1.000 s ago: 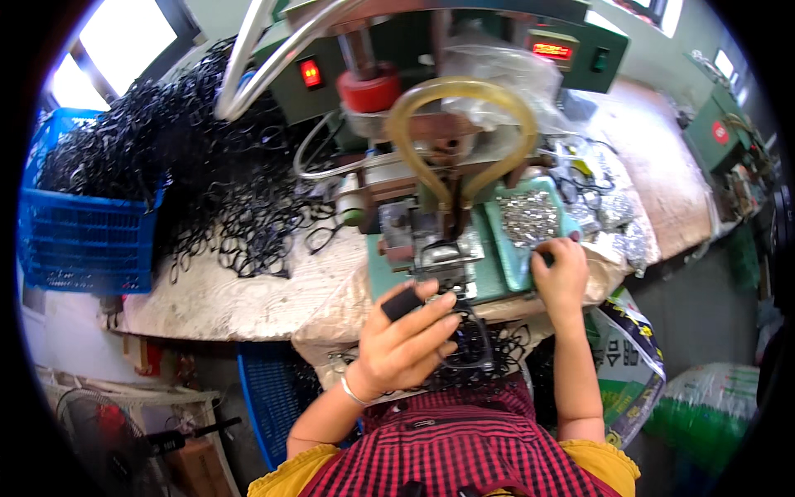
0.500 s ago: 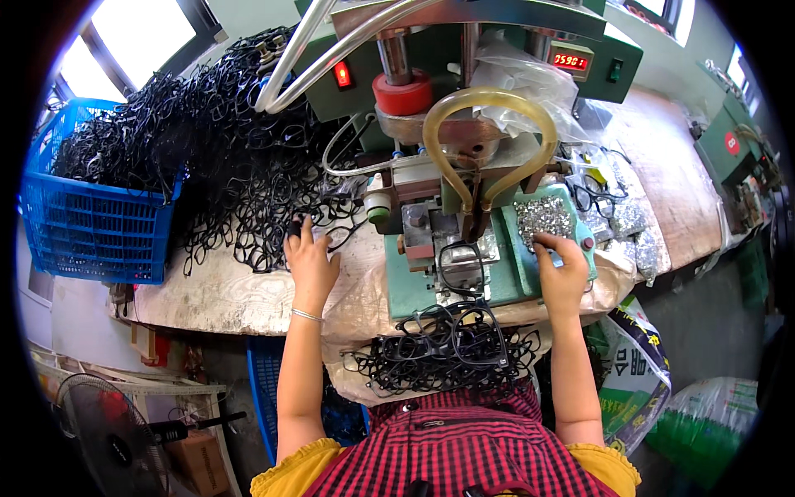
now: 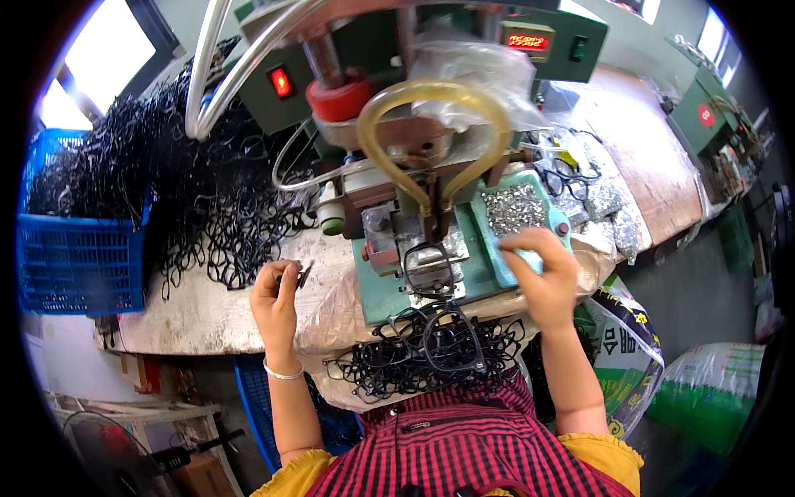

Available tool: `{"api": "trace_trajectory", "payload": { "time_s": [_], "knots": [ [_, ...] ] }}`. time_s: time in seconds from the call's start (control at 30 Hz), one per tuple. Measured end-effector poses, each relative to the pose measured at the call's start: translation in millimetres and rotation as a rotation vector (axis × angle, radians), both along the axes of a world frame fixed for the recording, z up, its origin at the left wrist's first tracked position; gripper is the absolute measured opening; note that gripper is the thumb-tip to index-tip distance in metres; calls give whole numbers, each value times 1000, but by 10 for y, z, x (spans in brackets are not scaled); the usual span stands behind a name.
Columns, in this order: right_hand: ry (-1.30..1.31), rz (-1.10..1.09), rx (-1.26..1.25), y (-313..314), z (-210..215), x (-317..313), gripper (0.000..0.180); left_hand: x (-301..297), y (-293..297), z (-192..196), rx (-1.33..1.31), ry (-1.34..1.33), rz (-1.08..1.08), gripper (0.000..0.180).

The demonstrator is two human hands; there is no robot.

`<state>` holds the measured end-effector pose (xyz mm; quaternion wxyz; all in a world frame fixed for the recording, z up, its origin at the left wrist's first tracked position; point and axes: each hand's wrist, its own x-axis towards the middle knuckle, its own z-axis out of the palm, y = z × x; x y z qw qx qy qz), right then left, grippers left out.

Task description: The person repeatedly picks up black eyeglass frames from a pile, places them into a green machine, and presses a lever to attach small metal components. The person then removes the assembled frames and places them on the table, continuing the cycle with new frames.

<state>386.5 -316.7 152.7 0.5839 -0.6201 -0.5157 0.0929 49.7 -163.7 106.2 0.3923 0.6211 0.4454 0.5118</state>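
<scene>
My left hand (image 3: 277, 302) is closed above the table, left of the press. A small dark piece juts out beside its fingertips, too blurred to name. Over the front of the tray (image 3: 495, 263) hovers my right hand (image 3: 546, 277), thumb and forefinger pinched together; whatever is between them is too small to make out. The tray holds a heap of tiny silvery metal parts (image 3: 513, 209). A black eyeglass frame (image 3: 481, 364) hangs over the front of the green press base (image 3: 377, 300), with one rim on the metal fixture (image 3: 426, 276) below the press head.
Tangled black eyeglass frames (image 3: 240, 240) cover the table's left side, beside a full blue basket (image 3: 79, 261). More frames (image 3: 381, 360) lie at my lap. The press has a bent yellowish hose (image 3: 497, 124). Clear bags (image 3: 609, 203) lie right of the tray.
My left hand has drawn back from the frame pile toward me, its fingers now closed. My right hand has lifted back slightly from the metal parts. The whole view has shifted and tilted.
</scene>
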Motion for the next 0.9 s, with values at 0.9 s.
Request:
{"api": "trace_trajectory", "payload": {
  "time_s": [0.9],
  "knots": [
    [340, -3, -12, 361, 37, 21, 54, 1253, -890, 1199, 1122, 652, -705, 35]
  ]
}}
